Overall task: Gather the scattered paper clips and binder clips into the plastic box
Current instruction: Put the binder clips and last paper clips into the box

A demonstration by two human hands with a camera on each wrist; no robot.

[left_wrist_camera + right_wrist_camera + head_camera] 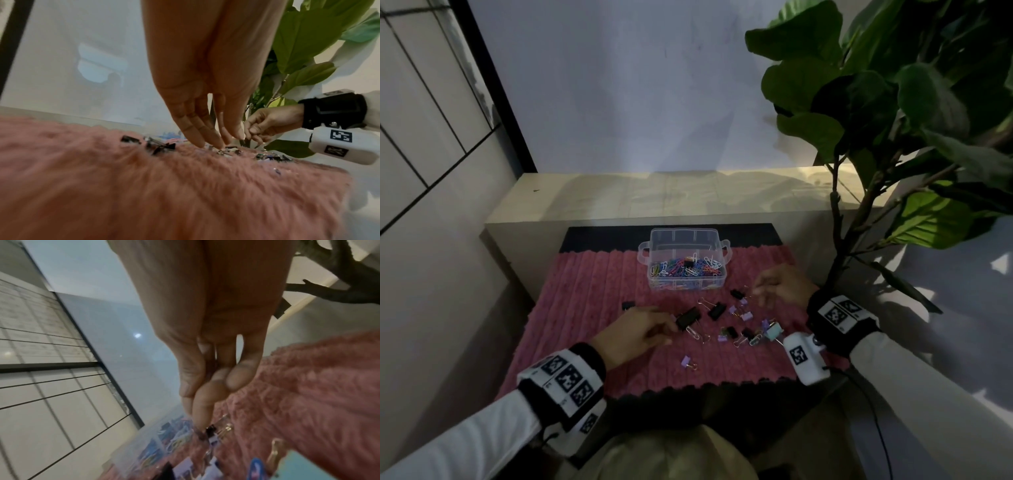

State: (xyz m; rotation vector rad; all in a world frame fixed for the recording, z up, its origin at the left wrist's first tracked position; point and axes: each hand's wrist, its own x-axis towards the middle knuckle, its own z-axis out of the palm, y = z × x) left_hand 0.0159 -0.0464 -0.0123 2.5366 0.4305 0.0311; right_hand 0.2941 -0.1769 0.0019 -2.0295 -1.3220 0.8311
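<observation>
Head view, box: The plastic box sits near the far edge of the pink mat. It already holds lots of colored paper clips and at least one black clip.
Head view, clips left: Many binder clips lie on the mat between the box and its near edge. One purple clip lies alone closer to you, and one black clip lies off toward the mat's left edge.
Head view, left hand: Your left hand is at a big black binder clip. Your fingertips touch its end.
Head view, right hand: Your right hand hangs near the box's right corner, fingers loosely bent.
Left wrist view, left hand: Your fingers point down, straight and close together, tips at the mat among the clips. I cannot tell if they grip a clip yet.
Left wrist view, right hand: Its fingers are curled and seem to pinch something small. It is too blurry to name.
Right wrist view, right hand: Your thumb and finger press together just above the box. I cannot tell what is between them.
Step now: I think you are in the middle of picking up clips, one hand each.
Next move: Close your left fingers on the big black clip, lift it, and drop it in the box.
</observation>
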